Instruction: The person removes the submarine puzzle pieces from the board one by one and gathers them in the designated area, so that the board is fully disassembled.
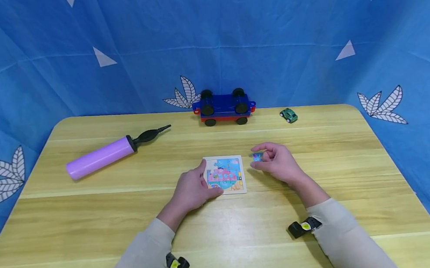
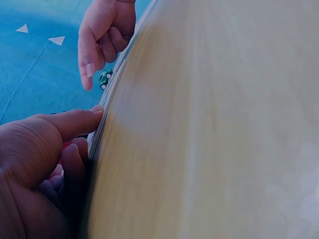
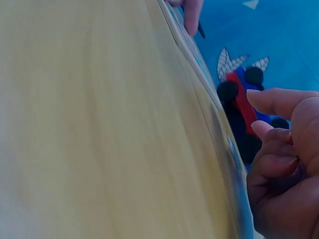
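A small square picture puzzle [image 1: 225, 176] with a pale frame lies mid-table, showing pink and blue pieces and a pale bare patch at upper left. My left hand [image 1: 192, 188] grips its left side, thumb at the lower edge and forefinger near the upper left corner; in the left wrist view the left hand [image 2: 40, 159] meets the frame's edge. Right of the puzzle, a blue puzzle piece [image 1: 257, 157] shows between the thumb and forefinger of my right hand [image 1: 277, 162]. In the right wrist view the right hand [image 3: 286, 159] has thumb and fingertips apart, no piece visible between them.
Toward the back of the wooden table [image 1: 130, 230] stand a blue and red toy wagon [image 1: 224, 107], wheels facing up and outward, and a small green toy car [image 1: 288, 115]. A purple hand pump [image 1: 101, 157] lies at left. Behind hangs a blue cloth [image 1: 266, 23].
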`<state>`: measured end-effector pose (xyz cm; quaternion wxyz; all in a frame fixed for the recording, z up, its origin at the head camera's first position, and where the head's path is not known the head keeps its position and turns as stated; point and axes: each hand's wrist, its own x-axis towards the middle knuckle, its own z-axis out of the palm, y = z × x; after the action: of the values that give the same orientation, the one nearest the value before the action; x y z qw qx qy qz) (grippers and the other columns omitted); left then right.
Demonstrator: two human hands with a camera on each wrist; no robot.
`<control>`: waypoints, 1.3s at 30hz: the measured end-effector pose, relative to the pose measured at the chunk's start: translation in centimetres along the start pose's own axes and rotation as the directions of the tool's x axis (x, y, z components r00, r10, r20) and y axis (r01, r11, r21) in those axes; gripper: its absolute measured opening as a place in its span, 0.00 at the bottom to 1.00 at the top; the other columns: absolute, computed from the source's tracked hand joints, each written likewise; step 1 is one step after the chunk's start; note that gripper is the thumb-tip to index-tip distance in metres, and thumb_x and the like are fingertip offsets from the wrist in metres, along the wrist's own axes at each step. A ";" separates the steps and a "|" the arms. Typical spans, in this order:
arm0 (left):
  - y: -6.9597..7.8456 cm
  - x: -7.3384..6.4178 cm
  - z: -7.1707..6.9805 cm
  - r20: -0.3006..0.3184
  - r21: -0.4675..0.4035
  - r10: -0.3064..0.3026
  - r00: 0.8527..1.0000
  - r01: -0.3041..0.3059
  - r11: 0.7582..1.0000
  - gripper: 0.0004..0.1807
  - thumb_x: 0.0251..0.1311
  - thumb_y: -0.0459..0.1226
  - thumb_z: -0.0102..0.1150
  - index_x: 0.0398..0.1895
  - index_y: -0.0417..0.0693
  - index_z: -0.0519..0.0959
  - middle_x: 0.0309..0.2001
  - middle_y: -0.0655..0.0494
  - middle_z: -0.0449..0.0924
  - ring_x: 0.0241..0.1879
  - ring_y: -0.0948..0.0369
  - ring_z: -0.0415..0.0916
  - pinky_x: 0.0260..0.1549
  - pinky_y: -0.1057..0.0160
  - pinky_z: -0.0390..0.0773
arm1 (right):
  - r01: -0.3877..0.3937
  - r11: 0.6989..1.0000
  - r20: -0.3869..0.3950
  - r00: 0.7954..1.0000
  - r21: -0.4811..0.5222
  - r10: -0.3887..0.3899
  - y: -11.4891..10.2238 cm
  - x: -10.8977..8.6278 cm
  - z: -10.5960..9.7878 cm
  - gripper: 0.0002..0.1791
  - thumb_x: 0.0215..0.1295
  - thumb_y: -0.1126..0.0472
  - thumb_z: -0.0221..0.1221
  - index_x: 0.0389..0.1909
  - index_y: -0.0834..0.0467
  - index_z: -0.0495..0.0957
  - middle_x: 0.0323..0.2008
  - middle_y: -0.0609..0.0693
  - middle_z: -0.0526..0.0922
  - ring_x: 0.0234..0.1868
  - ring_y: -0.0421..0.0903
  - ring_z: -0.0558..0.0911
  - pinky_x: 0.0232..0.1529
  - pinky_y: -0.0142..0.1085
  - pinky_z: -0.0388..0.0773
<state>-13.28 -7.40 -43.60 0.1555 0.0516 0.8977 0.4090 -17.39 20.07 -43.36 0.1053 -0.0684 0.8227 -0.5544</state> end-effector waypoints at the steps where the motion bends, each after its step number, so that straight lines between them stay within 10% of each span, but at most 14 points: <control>1: 0.0 0.0 0.0 0.001 0.001 0.002 1.000 -0.002 1.000 0.57 0.49 0.48 0.78 0.77 0.38 0.55 0.17 0.56 0.72 0.16 0.61 0.65 0.21 0.62 0.64 | 0.007 1.000 0.007 1.000 0.003 -0.007 -0.1 0.0 0.3 0.22 0.60 0.70 0.68 0.55 0.69 0.78 0.17 0.49 0.62 0.17 0.41 0.60 0.24 0.33 0.61; 18: -0.2 0.0 -0.1 0.007 -0.012 0.017 1.000 -0.017 1.000 0.57 0.49 0.48 0.78 0.77 0.37 0.55 0.18 0.56 0.73 0.16 0.62 0.67 0.19 0.62 0.65 | 0.098 0.994 0.066 0.993 0.047 -0.101 -1.8 0.7 5.2 0.25 0.55 0.70 0.71 0.55 0.63 0.79 0.16 0.47 0.61 0.17 0.43 0.60 0.23 0.34 0.61; 39: -0.2 0.2 -0.1 0.013 0.002 0.024 1.000 -0.024 1.000 0.57 0.49 0.48 0.78 0.77 0.36 0.55 0.17 0.57 0.73 0.15 0.62 0.67 0.16 0.65 0.63 | 0.004 1.000 0.058 0.998 0.021 -0.005 -2.3 1.0 6.7 0.24 0.55 0.65 0.73 0.54 0.61 0.79 0.16 0.48 0.67 0.16 0.43 0.63 0.18 0.32 0.58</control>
<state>-13.49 -7.60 -43.74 0.1563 0.0654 0.8965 0.4094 -16.68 12.98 -43.77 0.1286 -0.0850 0.8134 -0.5609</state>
